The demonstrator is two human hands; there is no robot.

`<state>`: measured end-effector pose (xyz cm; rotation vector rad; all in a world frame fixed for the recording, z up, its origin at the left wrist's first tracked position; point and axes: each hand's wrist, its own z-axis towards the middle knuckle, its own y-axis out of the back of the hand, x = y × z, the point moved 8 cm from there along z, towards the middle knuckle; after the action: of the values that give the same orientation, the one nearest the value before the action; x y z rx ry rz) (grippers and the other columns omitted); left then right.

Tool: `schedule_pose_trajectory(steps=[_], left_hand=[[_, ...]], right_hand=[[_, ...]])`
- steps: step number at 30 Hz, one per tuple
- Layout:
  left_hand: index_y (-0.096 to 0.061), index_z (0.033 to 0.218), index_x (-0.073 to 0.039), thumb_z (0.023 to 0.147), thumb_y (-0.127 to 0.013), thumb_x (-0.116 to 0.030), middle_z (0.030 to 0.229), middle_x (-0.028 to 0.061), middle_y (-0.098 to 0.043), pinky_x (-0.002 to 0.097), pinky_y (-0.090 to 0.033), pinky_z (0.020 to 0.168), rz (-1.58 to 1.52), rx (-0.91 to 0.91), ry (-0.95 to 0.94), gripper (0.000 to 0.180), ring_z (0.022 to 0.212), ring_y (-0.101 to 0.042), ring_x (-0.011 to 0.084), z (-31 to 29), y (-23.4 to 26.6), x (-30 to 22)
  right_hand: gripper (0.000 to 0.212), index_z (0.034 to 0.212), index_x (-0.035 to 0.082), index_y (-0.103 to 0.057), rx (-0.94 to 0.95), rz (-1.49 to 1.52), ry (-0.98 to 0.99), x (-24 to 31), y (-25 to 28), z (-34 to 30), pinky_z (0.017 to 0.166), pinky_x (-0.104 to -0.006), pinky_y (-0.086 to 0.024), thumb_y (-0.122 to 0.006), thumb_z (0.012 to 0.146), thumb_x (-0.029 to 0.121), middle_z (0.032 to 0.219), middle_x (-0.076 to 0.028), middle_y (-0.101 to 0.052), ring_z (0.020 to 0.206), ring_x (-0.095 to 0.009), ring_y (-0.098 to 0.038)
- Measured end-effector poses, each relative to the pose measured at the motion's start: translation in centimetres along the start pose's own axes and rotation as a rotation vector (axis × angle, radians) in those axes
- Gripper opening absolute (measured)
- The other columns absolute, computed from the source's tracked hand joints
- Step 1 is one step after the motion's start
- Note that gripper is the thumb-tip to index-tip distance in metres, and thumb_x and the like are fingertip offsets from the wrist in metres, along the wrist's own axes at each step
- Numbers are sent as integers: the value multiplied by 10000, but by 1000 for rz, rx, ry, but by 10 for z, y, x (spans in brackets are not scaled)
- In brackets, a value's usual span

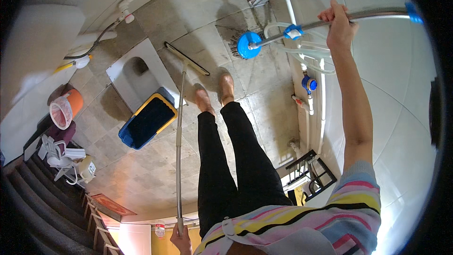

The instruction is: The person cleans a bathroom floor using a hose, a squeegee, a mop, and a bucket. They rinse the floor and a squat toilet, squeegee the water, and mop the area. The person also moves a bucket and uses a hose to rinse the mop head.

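Observation:
My right hand [340, 26], raised at the upper right, is wrapped round the metal pole of a scrub brush [249, 46]. The brush has a round blue head with dark bristles and sits by the tiled floor near the pipes; whether it touches the floor I cannot tell. Low in the view, my left hand [181, 242] grips the end of a long grey handle. That handle belongs to a floor squeegee [187, 61], whose wide blade lies on the tiles just ahead of my feet.
Left of the squeegee are a white squat toilet [137, 68] and a blue tub with a yellow rim [126, 134]. An orange bucket [73, 102] stands farther left. White pipes with a blue water meter [309, 84] run along the right wall. A black rack [309, 174] is at lower right.

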<state>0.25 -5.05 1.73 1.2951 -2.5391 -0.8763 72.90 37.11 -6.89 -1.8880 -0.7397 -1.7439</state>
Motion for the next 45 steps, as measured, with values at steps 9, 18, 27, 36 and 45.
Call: schedule_pose_trajectory(steps=[9,18,27,36,45], left_hand=[[-601,1094,34,803,-717,-253,769,89,-614,260,-461,632,192,-53,-162,425,724,-555,122,1,5,1],[-603,1023,5,799,-720,-213,716,54,-585,268,-437,547,-278,38,176,334,621,-525,114,13,-9,58],[-570,841,-13,809,-696,-167,607,1,-493,248,-350,494,91,2,59,202,541,-432,79,10,-9,34],[-555,719,-13,823,-686,-156,555,0,-469,245,-348,483,100,-88,-22,220,534,-415,57,-18,-18,-25],[-624,877,-2,821,-698,-199,579,78,-587,283,-423,475,323,4,-185,218,511,-516,106,-19,-48,-138]], right_hand=[[273,655,60,-484,-543,-196,-227,-17,147,-23,656,-375,-486,-676,812,176,608,-67,-528,600,-176,-526],[280,730,-15,-652,-585,-712,-154,24,236,-66,626,-286,-446,-709,750,258,720,-80,-646,635,-134,-565],[402,826,-39,-605,-428,-738,-169,2,263,-22,517,-247,-522,-733,782,340,675,-88,-616,548,-120,-589],[338,912,28,-564,-285,-728,-398,-134,277,-121,434,-293,-444,-690,812,325,666,-58,-564,481,-173,-543],[399,963,42,-457,183,91,-1419,-238,-64,-441,479,-320,-510,-476,922,438,740,-124,-600,592,-242,-631]])
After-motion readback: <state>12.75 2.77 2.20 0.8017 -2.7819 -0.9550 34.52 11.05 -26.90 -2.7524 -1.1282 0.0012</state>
